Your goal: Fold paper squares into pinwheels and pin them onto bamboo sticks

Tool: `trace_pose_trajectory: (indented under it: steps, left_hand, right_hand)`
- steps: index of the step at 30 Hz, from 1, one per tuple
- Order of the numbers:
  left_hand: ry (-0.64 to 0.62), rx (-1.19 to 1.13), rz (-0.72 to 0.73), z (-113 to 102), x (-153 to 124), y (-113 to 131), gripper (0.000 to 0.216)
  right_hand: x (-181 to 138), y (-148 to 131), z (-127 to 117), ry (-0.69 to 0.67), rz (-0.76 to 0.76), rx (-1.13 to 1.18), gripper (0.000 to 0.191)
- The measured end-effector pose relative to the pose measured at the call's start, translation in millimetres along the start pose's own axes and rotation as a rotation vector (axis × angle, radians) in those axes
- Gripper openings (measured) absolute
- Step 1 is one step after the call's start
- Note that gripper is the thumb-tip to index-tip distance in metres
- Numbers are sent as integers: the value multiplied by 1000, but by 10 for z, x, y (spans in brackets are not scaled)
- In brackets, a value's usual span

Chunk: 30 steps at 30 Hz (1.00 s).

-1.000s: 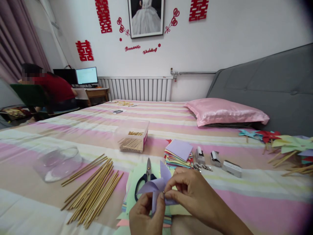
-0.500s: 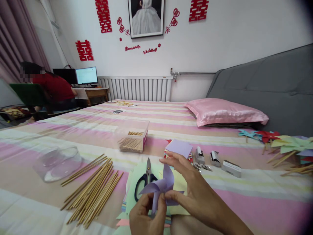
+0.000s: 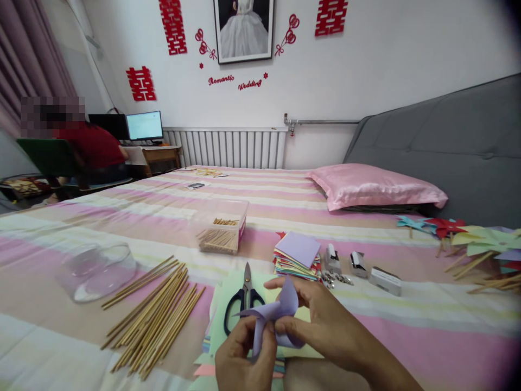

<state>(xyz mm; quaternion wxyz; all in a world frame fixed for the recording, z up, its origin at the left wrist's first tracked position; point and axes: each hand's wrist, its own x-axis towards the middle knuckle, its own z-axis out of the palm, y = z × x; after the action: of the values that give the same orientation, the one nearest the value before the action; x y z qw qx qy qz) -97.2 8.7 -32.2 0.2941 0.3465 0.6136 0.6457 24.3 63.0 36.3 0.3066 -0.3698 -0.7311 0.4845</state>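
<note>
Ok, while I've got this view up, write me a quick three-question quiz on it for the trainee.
1. True or false: the scissors lie on green paper.
2. What does the left hand pinch?
A) pillow
B) pinwheel
C) monitor
3. Fill in: loose wooden ___ lie on the bed, to the left of the scissors.

Key:
1. True.
2. B.
3. Sticks.
</note>
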Motion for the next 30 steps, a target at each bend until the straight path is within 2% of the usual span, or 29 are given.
trace_pose_trajectory:
  steps: [3,8,12,21,30]
  left_hand:
    - [-5,1,-10,-5,-7,22,14]
    - [32,37,16,2,-30,49,19]
    - [60,51,51,12,-44,30,23]
    - [111,85,111,25,-51,-48,16]
    - [128,73,117,39,-76,27,13]
  right_hand:
    - [15,-7,-6,-28,9,-9,27]
    - [33,3,-1,-23,22,-26,12]
    - [40,22,10,-29,31,-29,10]
    - [54,58,17,-40,15,-43,10]
    - [53,66,31,-36,31,-25,10]
